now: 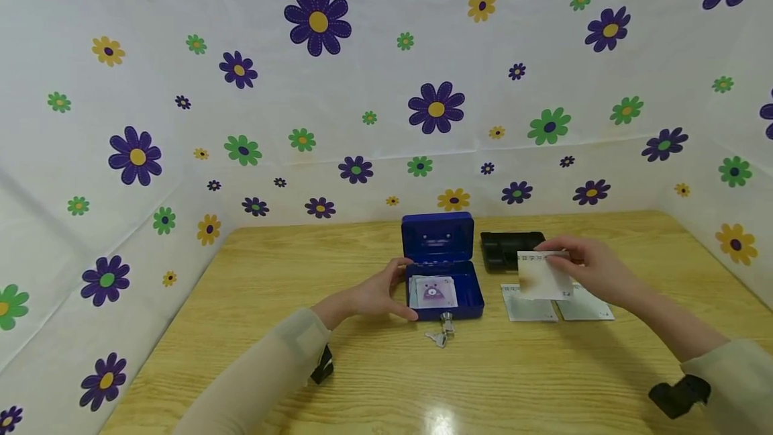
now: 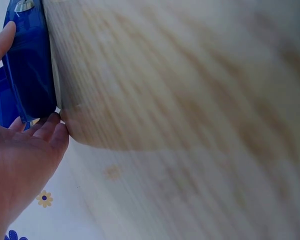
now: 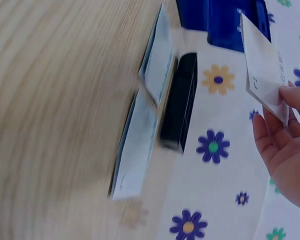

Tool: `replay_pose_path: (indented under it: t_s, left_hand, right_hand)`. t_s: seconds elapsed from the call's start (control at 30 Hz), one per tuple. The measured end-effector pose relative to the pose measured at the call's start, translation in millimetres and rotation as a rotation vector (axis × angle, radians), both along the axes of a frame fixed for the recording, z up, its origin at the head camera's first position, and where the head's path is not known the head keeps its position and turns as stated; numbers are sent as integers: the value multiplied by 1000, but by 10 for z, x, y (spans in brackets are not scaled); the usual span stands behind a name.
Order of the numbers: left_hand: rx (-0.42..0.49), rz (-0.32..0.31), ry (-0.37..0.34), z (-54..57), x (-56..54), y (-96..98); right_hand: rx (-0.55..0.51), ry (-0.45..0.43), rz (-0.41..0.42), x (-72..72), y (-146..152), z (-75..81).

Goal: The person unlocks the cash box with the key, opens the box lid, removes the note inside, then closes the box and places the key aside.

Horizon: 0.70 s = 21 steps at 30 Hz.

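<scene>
A small blue cash box (image 1: pixel 475 294) stands with its lid raised, and cards (image 1: pixel 437 293) lie inside, the top one showing a purple creature. My left hand (image 1: pixel 376 295) holds the box at its left side, thumb at the front corner and fingers toward the back. In the left wrist view those fingers (image 2: pixel 49 131) touch the box (image 2: pixel 30 65). Above the table my right hand (image 1: pixel 598 272) pinches a white card (image 1: pixel 540 277) with printed characters along its top edge. Beneath it, two pale stacks of cards (image 1: pixel 530 309) lie side by side.
A black case (image 1: pixel 500 252) lies behind the card stacks, partly hidden by the raised card. Keys (image 1: pixel 439 338) hang from the lock at the box's front. Flower-patterned cloth (image 1: pixel 374 72) surrounds the wooden table (image 1: pixel 386 381) at the back and sides.
</scene>
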<state>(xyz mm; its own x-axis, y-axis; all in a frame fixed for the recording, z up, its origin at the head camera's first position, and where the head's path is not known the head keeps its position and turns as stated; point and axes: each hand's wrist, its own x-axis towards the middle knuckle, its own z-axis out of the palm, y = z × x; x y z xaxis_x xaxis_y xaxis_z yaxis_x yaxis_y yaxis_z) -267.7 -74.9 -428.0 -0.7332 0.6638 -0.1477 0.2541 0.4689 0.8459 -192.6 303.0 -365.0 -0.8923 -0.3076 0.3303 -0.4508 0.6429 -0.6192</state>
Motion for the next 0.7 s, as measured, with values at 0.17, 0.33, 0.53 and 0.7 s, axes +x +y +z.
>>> replay_pose_path:
  t_s: [0.17,0.33,0.53,0.7]
  left_hand:
    - [-12,4,-1,2,0,1]
    - [-2,7,-18,8,4,-1]
    - [13,1,-27,12,4,-7]
    - [17,0,-29,3,0,-5]
  right_hand:
    - [14,69,-18,123,300,-68]
    - [16,55,-65,213,565,-142]
    - [47,25,-118,260,845,-197]
    - [136,-18,-189,244,1021,-211]
